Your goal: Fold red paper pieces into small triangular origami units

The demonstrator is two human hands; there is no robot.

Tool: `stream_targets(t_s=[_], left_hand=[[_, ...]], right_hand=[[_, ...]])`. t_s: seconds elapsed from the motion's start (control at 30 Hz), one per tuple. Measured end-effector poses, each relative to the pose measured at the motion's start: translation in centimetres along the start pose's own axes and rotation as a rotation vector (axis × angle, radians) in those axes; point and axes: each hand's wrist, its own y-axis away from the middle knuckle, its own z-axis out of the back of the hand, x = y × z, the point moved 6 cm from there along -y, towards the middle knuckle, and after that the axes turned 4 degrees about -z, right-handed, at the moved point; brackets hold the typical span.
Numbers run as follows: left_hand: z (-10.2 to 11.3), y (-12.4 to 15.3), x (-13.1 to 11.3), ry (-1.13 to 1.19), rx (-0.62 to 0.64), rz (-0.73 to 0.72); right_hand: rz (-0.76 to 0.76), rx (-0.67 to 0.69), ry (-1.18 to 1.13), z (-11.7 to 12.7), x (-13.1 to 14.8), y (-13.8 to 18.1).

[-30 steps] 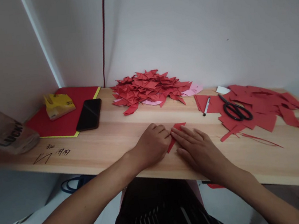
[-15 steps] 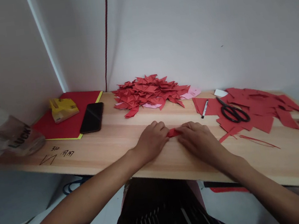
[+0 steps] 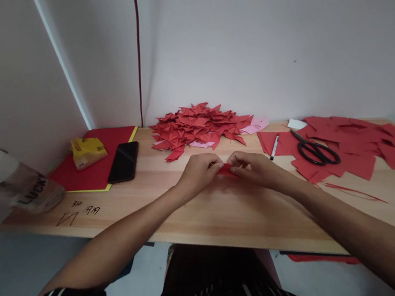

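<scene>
A small piece of red paper (image 3: 226,170) is held between my two hands over the middle of the desk, partly hidden by the fingers. My left hand (image 3: 202,170) pinches its left side between thumb and fingers. On the other side, my right hand (image 3: 249,166) grips the right edge in the same way. Just beyond the hands lies a heap of folded red paper pieces (image 3: 198,126), spiky in outline, with a few pink papers (image 3: 258,125) under and beside it.
To the right are black-handled scissors (image 3: 318,152) on loose red paper sheets (image 3: 353,156), a pen (image 3: 275,147) and thin red strips (image 3: 356,193). Leftward lie a black phone (image 3: 123,162), a yellow packet (image 3: 89,152) on red sheets (image 3: 78,178), and a clear cup (image 3: 37,191).
Both hands have lifted slightly from the desk, and the thumbs now show against the fingers. The red paper is still between them. The view has tilted and shifted a little.
</scene>
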Motion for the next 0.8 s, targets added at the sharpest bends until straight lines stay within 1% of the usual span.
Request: stream_targets(t_s=[0.1, 0.2, 0.37, 0.67, 0.8], left_hand=[[-0.5, -0.8, 0.7, 0.144, -0.015, 0.068], [-1.4, -0.9, 1.6, 0.270, 0.002, 0.112], [-2.3, -0.4, 2.9, 0.467, 0.049, 0.196], [-1.9, 0.0, 2.4, 0.460, 0.007, 0.203], [-1.5, 0.0, 2.2, 0.389, -0.002, 0.190]], right_hand=[[0.001, -0.041, -0.070, 0.1, -0.8, -0.2], [-0.019, -0.053, -0.120, 0.0, -1.4, -0.2], [-0.021, -0.033, -0.103, -0.1, -1.2, -0.1], [-0.021, 0.008, -0.088, -0.4, -1.2, -0.1], [-0.036, -0.011, -0.137, -0.1, -1.0, 0.1]])
